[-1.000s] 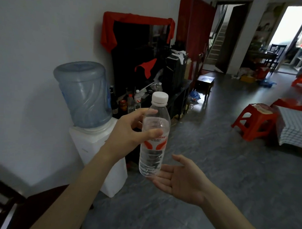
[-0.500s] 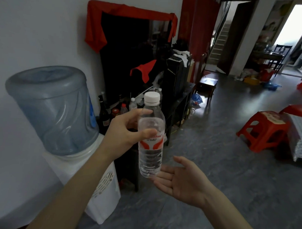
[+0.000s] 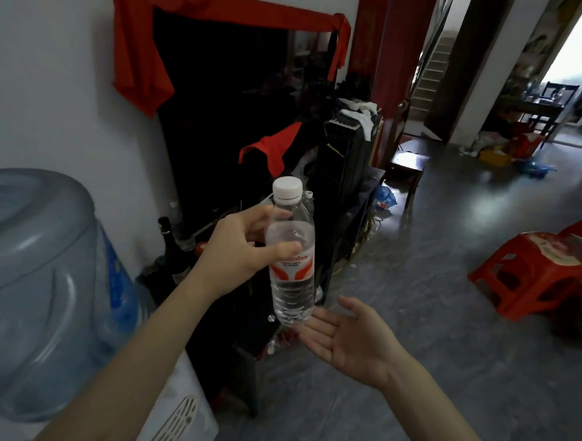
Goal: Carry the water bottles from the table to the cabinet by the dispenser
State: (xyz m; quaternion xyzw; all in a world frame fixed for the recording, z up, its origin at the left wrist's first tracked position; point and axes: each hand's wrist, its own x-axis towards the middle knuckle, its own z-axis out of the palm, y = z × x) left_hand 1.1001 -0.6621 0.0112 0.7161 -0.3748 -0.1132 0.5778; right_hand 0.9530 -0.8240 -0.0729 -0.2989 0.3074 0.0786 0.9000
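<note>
Blue-tinted plastic jug (image 3: 39,297) on the white water dispenser (image 3: 180,411), largest thing close by, sits left of and below the gripping fingers. Dark cabinet (image 3: 243,317) stands just behind those fingers, cluttered with dark glass bottles (image 3: 170,249); red cloth (image 3: 140,66) is draped over the black frame above. Red plastic stool (image 3: 528,278) is on the grey floor, well right of the open palm.

Left hand (image 3: 239,251): fingers wrapped round the upper body of the water bottle (image 3: 293,253), thumb (image 3: 282,251) pressed across the front just above the red label. Bottle upright, clear, white cap (image 3: 287,187) above the fingertips, held in the air in front of the cabinet.

Right hand (image 3: 348,341): palm up, fingers spread loosely, empty, just under the bottle's base; contact cannot be told.
</note>
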